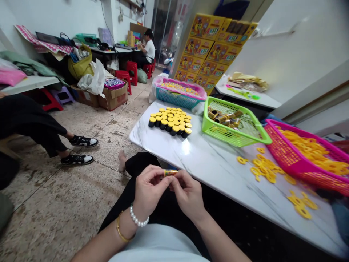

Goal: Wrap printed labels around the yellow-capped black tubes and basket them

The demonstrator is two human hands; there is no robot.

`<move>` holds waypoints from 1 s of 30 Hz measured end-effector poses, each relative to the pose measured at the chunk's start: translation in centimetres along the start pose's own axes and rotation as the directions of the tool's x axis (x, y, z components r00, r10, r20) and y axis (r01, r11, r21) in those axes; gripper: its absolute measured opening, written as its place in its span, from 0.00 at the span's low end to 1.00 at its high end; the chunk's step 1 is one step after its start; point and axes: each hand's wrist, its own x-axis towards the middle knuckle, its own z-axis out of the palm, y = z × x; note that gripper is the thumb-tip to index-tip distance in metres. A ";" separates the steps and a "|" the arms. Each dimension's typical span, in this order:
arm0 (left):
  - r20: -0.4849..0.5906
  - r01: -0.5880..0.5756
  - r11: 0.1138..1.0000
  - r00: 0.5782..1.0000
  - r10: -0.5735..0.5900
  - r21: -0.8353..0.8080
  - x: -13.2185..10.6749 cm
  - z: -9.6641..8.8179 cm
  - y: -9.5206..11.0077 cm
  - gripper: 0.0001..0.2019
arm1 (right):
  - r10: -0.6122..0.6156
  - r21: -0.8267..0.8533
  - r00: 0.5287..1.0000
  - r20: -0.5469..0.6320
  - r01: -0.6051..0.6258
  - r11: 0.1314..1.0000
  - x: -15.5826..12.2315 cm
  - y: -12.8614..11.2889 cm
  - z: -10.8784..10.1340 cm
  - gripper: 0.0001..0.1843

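Observation:
Above my lap, just off the table's front edge, both hands pinch a small colourfully printed wrapper (170,172). My left hand (149,187) holds its left end between thumb and fingers. At the other end, my right hand (188,191) is closed with thumb against fingertips. My fingers cover much of the wrapper, so I cannot tell whether it is flat or rolled around something. Past my hands, black canisters with yellow lids (170,120) stand upright in a tight group on the white marbled table (215,163). A green basket (231,133) beside them holds canisters with printed wrapping (225,118).
Yellow ring-shaped plastic pieces (264,167) lie loose at the right, before a pink basket (286,156) full of them. A blue basket (174,98) of small coloured beads stands at the far end. Stacked yellow boxes (204,47) rise behind. Someone's legs (32,123) extend from the left.

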 end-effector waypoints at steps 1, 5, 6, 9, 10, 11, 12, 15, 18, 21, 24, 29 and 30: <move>0.002 0.059 0.998 0.998 -0.059 -0.029 0.2 -0.1 -0.1 0.06 | -0.004 -0.011 1.000 0.030 0.004 1.000 0.1 0.0 0.0 0.11; 0.102 0.350 0.910 0.936 -0.336 -0.220 1.0 -0.8 -0.5 0.15 | 0.024 -0.038 0.991 0.134 -0.019 0.999 2.0 -0.2 -0.9 0.13; 0.116 0.383 0.886 0.924 -0.365 -0.262 1.2 -0.9 -0.5 0.17 | 0.028 -0.057 0.994 0.106 -0.022 0.998 3.0 -0.1 -1.4 0.15; 0.130 0.426 0.845 0.905 -0.406 -0.323 1.5 -1.0 -0.6 0.21 | -0.033 -0.202 0.984 -0.174 -0.002 0.979 7.5 0.4 -3.6 0.15; 0.152 0.454 0.831 0.891 -0.429 -0.322 1.5 -0.9 -0.6 0.21 | -0.080 -0.276 0.959 -0.272 0.002 0.961 9.2 0.7 -4.2 0.14; 0.183 0.492 0.811 0.870 -0.457 -0.317 1.5 -0.9 -0.6 0.22 | -0.119 -0.350 0.935 -0.334 -0.006 0.937 10.9 1.1 -4.8 0.14; 0.220 0.533 0.786 0.846 -0.486 -0.312 1.5 -0.9 -0.7 0.23 | -0.122 -0.408 0.918 -0.378 -0.047 0.912 12.5 1.5 -5.2 0.14; 0.305 0.631 0.712 0.774 -0.555 -0.308 1.7 -0.9 -1.0 0.24 | 0.016 -0.445 0.915 -0.404 -0.212 0.870 16.0 2.9 -5.5 0.17; 0.335 0.670 0.662 0.742 -0.581 -0.337 2.1 -1.2 -1.3 0.21 | 0.099 -0.422 0.902 -0.421 -0.291 0.859 17.4 4.4 -5.1 0.16; 0.355 0.692 0.606 0.721 -0.595 -0.391 2.6 -1.5 -1.6 0.18 | 0.120 -0.394 0.862 -0.492 -0.344 0.852 17.4 4.9 -5.2 0.14; 0.379 0.708 0.529 0.702 -0.604 -0.468 3.2 -1.8 -1.9 0.15 | 0.141 -0.331 0.858 -0.493 -0.336 0.882 15.6 3.7 -5.5 0.25; 0.423 0.727 0.411 0.667 -0.613 -0.551 3.7 -2.1 -2.2 0.07 | 0.269 0.251 0.962 -0.056 -0.247 0.936 8.7 -0.7 -4.6 0.21; 0.429 0.730 0.398 0.661 -0.616 -0.556 3.7 -2.1 -2.3 0.06 | 0.290 0.323 0.957 0.005 -0.276 0.905 7.3 -1.4 -4.2 0.19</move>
